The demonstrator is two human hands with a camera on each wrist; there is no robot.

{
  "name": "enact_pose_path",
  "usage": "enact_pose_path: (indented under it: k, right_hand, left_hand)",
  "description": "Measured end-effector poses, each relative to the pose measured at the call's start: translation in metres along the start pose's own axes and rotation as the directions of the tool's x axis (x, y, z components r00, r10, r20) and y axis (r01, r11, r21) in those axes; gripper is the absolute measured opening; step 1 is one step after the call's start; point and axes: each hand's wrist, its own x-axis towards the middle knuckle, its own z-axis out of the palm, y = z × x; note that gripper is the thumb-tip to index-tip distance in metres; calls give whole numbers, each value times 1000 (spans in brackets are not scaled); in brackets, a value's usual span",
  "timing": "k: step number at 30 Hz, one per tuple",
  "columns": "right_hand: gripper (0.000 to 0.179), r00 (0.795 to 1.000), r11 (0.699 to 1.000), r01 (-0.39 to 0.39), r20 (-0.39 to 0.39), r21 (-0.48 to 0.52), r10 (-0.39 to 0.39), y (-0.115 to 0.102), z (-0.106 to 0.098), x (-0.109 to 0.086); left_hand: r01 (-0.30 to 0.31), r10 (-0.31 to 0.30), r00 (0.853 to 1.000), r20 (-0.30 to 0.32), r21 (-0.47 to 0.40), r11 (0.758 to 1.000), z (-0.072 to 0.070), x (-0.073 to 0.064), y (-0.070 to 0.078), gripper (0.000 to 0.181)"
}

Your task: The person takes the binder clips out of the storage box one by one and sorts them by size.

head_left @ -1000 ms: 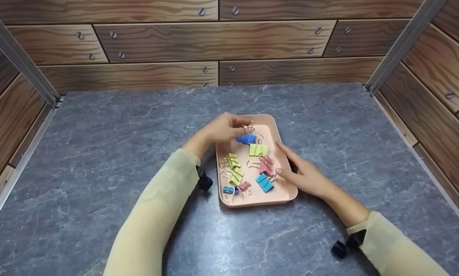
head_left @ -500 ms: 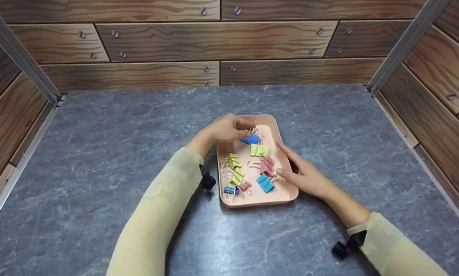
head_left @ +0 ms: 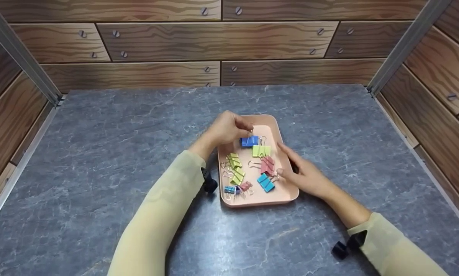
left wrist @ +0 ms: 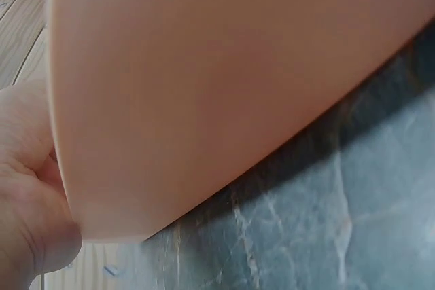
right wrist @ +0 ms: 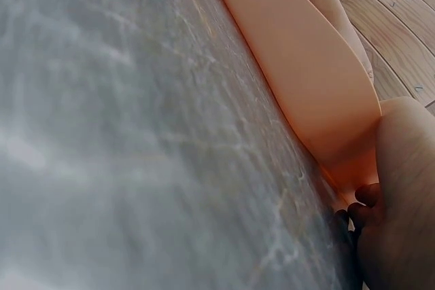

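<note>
A pink tray [head_left: 252, 196] holds several binder clips. At its far end my left hand [head_left: 227, 128] reaches over the left rim and pinches the wire handle of a blue binder clip [head_left: 249, 142], whose body hangs low inside. Just below that clip are a yellow-green binder clip [head_left: 261, 151], a red one [head_left: 268, 166] and a light-blue one [head_left: 266, 183]. My right hand [head_left: 305, 177] grips the tray's right wall, thumb over the rim, fingers along the outside. In the left wrist view, the tray wall [left wrist: 204, 100] hides the clips and my left fingertips.
Along the tray's left side lie two yellow-green clips [head_left: 237, 176], with a small red clip [head_left: 246, 186] and a small teal clip [head_left: 230, 190] at the near left corner. The grey marbled table [head_left: 137, 122] surrounds the tray; wood-patterned walls [head_left: 168, 42] enclose it.
The blue clip has shifted slightly right and then nearer, turning from tilted to level, its broad side facing me. My left hand moved with it. My right hand and the tray have stayed put.
</note>
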Motion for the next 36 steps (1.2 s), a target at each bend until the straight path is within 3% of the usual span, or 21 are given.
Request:
enact_pose_path:
  k: [4,9,16,26,30,36]
  right_hand:
    - [82,1000,1000,6,-5,-9,-6,-1,0,0]
    - [81,1000,1000,7,-8,-15,-7,-2,0,-1]
    - [81,1000,1000,12,-10,-15,-13,-2,1,0]
    - [81,1000,1000,-5,14,23,5,1,-3,1]
    - [79,999,998,-13,46,63,10,-2,-8,2]
    - [79,998,1000,-11,66,29,9,0,-10,2]
  left_hand:
    - [-5,4,1000,-29,-6,1000,1,-1,0,11]
    - [-11,4,997,-75,-95,995,-2,-7,4,8]
    - [-88,60,986,-158,-173,981,-17,-20,18,11]
    - [-109,67,966,-249,-157,982,-46,-42,29,9]
    - [-118,75,959,-275,-144,982,-58,-53,27,11]
    - [-93,53,948,-314,-114,989,-77,-72,18,10]
